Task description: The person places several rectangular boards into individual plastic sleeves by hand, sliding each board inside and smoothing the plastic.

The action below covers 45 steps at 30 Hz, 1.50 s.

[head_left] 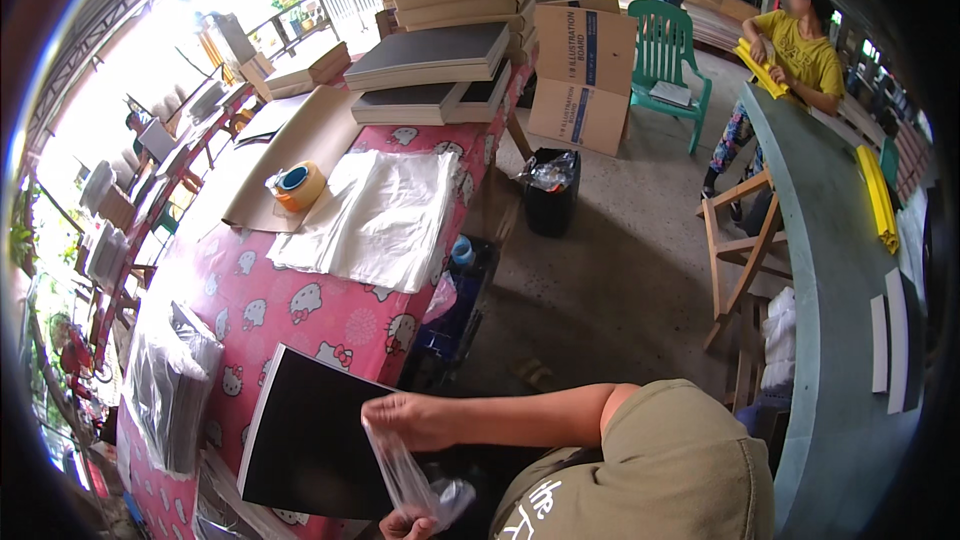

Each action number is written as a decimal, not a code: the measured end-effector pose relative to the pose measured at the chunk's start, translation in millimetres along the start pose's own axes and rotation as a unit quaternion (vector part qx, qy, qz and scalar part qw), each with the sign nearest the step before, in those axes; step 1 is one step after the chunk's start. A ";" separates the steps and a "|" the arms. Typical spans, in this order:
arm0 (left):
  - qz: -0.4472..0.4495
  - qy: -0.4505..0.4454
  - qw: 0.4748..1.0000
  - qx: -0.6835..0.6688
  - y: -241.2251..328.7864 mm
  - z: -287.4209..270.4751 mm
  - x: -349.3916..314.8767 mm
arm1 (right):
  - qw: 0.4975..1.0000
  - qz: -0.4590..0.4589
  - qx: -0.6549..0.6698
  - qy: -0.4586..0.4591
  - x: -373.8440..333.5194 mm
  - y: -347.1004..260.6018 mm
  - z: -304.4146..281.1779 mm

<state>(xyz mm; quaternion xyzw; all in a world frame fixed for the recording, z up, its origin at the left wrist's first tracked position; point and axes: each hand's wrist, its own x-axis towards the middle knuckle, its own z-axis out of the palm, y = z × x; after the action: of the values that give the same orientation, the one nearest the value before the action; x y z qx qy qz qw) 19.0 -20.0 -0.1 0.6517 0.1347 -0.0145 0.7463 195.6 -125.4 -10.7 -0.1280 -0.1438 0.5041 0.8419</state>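
Observation:
A clear plastic bag [408,472] is stretched between my two hands. My right hand [412,422] is closed on its upper end, fingers pinched together. Lower down, at the bottom edge of the view, my left hand [408,526] grips the other end and is partly cut off. Beneath and left of my hands lies a black board [315,430] with a white edge, on the table's near corner. Plastic-wrapped packs [175,390] sit left of the board. Farther up the table is a pile of flat, clear-white plastic bags [375,220].
A pink patterned cloth [260,285] covers the table. Tape rolls [295,185], brown paper [300,150] and stacked black boards [430,55] lie toward its far end. A black bin [551,205], carton [580,80] and green chair [665,60] stand beyond. A person [800,45] holds yellow material by the grey-green table [800,240].

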 end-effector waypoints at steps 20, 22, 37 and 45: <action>0.063 0.194 0.979 -0.005 -9.1 -37.2 -31.5 | 0.919 0.124 -0.261 -0.270 -11.1 -32.1 -35.8; 0.082 0.218 0.972 0.020 -7.2 -36.3 -30.2 | 0.994 -0.074 0.013 -0.081 -3.0 -35.3 -23.1; 0.235 0.570 0.468 0.633 -44.0 -99.1 -34.1 | 0.922 0.166 -0.250 -0.246 -15.3 -37.1 -41.8; 0.061 0.453 0.193 0.868 -33.2 -70.5 -34.4 | 0.945 0.080 0.234 -0.212 1.3 -50.2 -24.4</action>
<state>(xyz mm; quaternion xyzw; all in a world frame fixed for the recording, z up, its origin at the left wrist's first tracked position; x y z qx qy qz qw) -33.5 38.5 -32.7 0.7883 0.3123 0.2211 -0.4819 245.9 -149.0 -15.0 0.1717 -0.1861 0.6047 0.7551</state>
